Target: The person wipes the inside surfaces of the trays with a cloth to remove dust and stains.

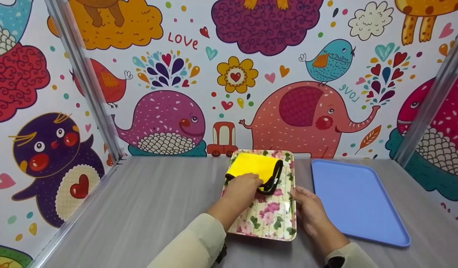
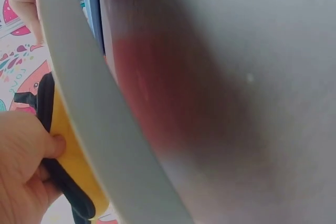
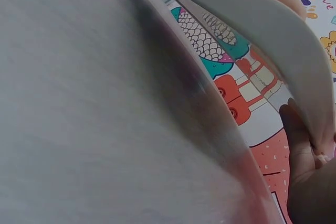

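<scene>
A tray with a pink floral print is held up off the table, its pale underside showing in the right wrist view. My right hand grips its right rim, with the fingers underneath. On the tray's far half lies a folded yellow cloth with black edging. My left hand reaches across the tray and pinches the cloth's near edge. In the left wrist view, the thumb presses on the yellow cloth beside its black border.
To the right, a blue tray lies flat on the grey table. Behind the table stands a wall with cartoon animals, and metal posts mark the corners.
</scene>
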